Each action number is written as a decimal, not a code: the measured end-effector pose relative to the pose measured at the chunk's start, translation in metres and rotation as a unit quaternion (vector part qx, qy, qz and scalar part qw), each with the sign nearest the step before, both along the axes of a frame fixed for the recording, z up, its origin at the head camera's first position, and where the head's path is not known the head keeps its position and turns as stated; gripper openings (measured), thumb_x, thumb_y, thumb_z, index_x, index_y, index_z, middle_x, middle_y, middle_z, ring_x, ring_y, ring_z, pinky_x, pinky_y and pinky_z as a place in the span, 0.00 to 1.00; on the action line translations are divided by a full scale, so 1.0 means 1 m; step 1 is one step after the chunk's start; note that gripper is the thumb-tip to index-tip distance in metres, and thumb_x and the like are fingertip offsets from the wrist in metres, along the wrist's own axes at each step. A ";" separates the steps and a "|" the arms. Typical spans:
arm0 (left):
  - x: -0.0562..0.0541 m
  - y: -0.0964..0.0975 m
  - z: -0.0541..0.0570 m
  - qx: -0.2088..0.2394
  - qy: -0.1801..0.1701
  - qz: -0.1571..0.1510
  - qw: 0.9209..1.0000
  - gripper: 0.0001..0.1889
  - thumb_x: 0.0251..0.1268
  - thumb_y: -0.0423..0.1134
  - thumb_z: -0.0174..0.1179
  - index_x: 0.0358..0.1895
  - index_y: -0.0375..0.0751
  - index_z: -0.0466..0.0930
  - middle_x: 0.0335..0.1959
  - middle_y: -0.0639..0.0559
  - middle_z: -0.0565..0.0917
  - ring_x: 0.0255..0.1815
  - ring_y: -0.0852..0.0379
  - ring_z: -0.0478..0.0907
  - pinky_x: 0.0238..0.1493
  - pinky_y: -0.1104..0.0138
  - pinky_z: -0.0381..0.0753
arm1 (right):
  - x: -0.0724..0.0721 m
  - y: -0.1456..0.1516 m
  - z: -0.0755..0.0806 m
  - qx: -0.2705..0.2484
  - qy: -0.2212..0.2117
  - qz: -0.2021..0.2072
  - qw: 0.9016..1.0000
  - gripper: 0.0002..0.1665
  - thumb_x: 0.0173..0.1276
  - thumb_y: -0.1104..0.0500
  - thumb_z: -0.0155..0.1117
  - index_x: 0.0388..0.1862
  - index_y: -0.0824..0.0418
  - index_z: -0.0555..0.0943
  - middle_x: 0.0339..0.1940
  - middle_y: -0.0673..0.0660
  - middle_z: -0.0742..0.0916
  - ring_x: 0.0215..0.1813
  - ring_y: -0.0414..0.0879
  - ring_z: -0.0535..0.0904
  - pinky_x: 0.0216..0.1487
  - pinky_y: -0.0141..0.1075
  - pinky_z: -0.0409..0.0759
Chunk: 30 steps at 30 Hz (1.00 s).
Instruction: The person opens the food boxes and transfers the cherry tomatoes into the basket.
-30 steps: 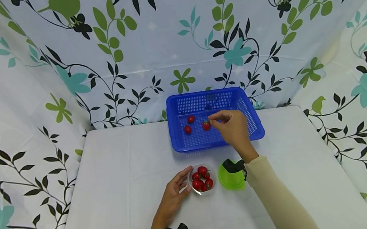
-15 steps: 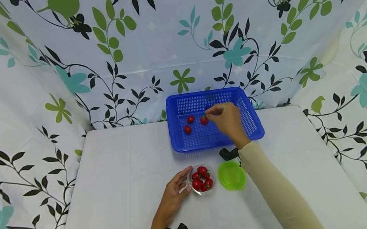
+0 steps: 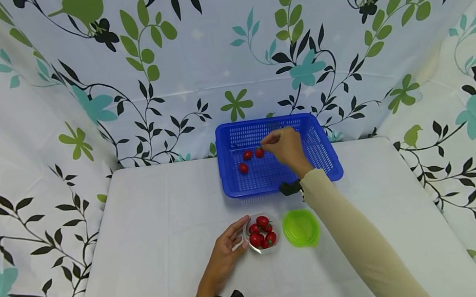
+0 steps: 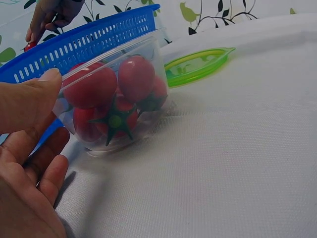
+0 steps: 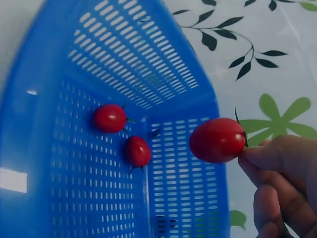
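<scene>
My right hand (image 3: 285,150) pinches a cherry tomato (image 5: 218,140) by its stem end, above the blue basket. Two more cherry tomatoes lie on the basket floor: one (image 5: 110,118) near the corner, the other (image 5: 137,151) beside it. My left hand (image 3: 224,252) holds a small clear plastic container (image 4: 161,64) from its left side, one fingertip at the rim and the other fingers curled low beside the wall. Several red cherry tomatoes (image 4: 114,119) with green stems fill this container. Part of my left hand's grip is hidden behind the wall in the left wrist view.
The blue slotted basket (image 3: 331,162) stands at the table's back edge, against a leaf-patterned curtain (image 3: 221,42). A bright green lid (image 3: 301,228) lies just right of the clear container. White cloth covers the table (image 3: 161,223).
My right hand has moved left and slightly farther back over the basket, carrying the cherry tomato toward the two others in the head view. My left hand and the container have stayed put.
</scene>
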State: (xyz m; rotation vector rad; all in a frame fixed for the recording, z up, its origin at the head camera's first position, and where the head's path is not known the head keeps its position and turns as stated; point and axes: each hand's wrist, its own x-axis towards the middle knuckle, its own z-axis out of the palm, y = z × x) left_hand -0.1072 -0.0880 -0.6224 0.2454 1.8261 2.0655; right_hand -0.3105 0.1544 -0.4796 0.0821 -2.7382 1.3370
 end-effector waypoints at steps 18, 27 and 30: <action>0.000 -0.001 -0.002 0.008 0.012 -0.005 1.000 0.31 0.80 0.35 0.61 0.81 0.57 0.67 0.83 0.58 0.68 0.86 0.58 0.58 0.78 0.72 0.63 | -0.032 -0.004 -0.016 0.024 -0.096 0.005 0.995 0.03 0.70 0.61 0.76 0.39 0.59 0.94 0.46 0.59 0.94 0.56 0.56 0.86 0.64 0.53 0.83; 0.000 -0.002 -0.003 0.006 0.017 -0.005 1.000 0.31 0.80 0.35 0.61 0.81 0.57 0.67 0.83 0.59 0.68 0.86 0.61 0.58 0.79 0.70 0.63 | -0.046 -0.007 -0.029 0.060 -0.121 0.008 0.991 0.04 0.69 0.61 0.76 0.38 0.61 0.94 0.49 0.59 0.93 0.59 0.58 0.85 0.67 0.55 0.81; -0.001 -0.002 -0.003 0.006 0.018 -0.006 1.000 0.31 0.80 0.35 0.61 0.81 0.57 0.67 0.83 0.59 0.68 0.85 0.62 0.59 0.79 0.69 0.63 | -0.049 -0.007 -0.034 0.071 -0.127 0.011 0.989 0.04 0.69 0.61 0.76 0.38 0.61 0.93 0.50 0.59 0.93 0.60 0.57 0.85 0.68 0.54 0.81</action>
